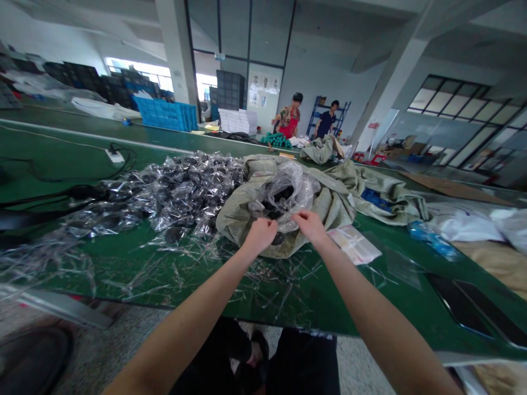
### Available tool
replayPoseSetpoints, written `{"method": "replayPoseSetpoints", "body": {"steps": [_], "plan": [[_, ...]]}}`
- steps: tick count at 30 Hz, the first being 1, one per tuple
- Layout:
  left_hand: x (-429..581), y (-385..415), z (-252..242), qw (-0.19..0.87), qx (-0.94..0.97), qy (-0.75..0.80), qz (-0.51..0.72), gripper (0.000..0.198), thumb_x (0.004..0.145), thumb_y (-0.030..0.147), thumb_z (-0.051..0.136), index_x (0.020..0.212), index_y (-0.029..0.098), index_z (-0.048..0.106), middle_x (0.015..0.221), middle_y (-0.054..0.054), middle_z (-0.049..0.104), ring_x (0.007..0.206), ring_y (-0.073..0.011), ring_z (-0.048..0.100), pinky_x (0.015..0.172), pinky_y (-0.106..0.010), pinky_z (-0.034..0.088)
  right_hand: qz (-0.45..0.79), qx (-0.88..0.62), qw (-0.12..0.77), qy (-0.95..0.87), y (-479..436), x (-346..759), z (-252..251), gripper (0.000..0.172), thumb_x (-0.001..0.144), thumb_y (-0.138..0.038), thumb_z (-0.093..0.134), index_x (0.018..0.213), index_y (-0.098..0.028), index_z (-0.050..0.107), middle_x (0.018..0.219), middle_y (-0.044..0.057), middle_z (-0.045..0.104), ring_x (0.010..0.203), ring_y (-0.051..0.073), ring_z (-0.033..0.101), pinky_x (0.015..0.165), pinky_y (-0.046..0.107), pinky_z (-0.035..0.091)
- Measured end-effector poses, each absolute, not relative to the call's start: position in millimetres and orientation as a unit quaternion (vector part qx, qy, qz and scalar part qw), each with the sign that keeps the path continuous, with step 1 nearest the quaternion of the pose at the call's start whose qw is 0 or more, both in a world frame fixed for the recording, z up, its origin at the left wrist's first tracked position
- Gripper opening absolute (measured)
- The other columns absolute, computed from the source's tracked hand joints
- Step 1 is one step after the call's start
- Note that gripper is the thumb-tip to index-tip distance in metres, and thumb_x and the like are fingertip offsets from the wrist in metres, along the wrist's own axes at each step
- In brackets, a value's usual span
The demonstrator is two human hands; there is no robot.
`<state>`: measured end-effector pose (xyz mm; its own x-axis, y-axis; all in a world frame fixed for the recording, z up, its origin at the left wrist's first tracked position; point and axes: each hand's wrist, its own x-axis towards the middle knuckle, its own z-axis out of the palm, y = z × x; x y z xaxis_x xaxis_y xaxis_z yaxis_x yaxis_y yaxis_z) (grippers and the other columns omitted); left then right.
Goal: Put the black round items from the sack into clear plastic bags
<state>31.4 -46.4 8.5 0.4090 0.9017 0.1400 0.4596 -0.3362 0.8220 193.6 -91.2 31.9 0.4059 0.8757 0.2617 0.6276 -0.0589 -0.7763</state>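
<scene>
Both of my hands reach into the mouth of a grey-green woven sack (pixel 242 214) lying on the green work table (pixel 197 288). My left hand (pixel 260 235) and my right hand (pixel 309 227) pinch the edges of a clear plastic bag (pixel 298 189) at the sack's opening. Dark rounded items (pixel 284 193) show inside it. To the left lies a large heap of black items in clear plastic wrap (pixel 185 192). A paper packet (pixel 354 244) rests just right of my right hand.
Clear plastic scraps (pixel 247 274) litter the table's near side. A power strip (pixel 114 156) and black cables (pixel 82 192) lie at left. Further along stand another sack (pixel 319 151) and two co-workers (pixel 290 115). A blue crate (pixel 164 114) sits behind the table.
</scene>
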Motion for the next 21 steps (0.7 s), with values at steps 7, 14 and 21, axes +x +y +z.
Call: {"method": "replayPoseSetpoints", "body": {"steps": [7,14,21], "plan": [[31,-37,-3,0.244,0.810,0.460,0.270,0.038,0.083,0.049,0.053,0.070,0.016,0.067,0.070,-0.009,0.068,0.070,-0.0201,0.062,0.066,-0.027,0.043,0.167,-0.726,0.406,-0.530,-86,202,3,0.018,0.069,-0.032,0.056,0.062,-0.018,0.065,0.053,-0.001,0.058,0.055,0.015,0.052,0.055,0.026,0.038],[53,0,2,0.294,0.838,0.367,0.278,0.038,0.077,0.051,0.061,0.083,0.016,0.072,0.084,-0.007,0.072,0.075,-0.0181,0.062,0.068,-0.026,0.043,0.157,-0.701,0.408,-0.564,-86,210,-2,0.020,0.073,-0.034,0.055,0.067,-0.017,0.066,0.061,0.000,0.062,0.058,0.015,0.054,0.058,0.026,0.039],[60,19,5,0.371,0.850,0.290,0.238,0.036,0.078,0.045,0.058,0.079,0.013,0.076,0.069,-0.002,0.069,0.062,-0.0141,0.056,0.059,-0.025,0.038,0.166,-0.669,0.445,-0.571,-88,221,-2,0.020,0.075,-0.034,0.057,0.069,-0.017,0.067,0.061,-0.001,0.062,0.059,0.015,0.054,0.059,0.027,0.040]]}}
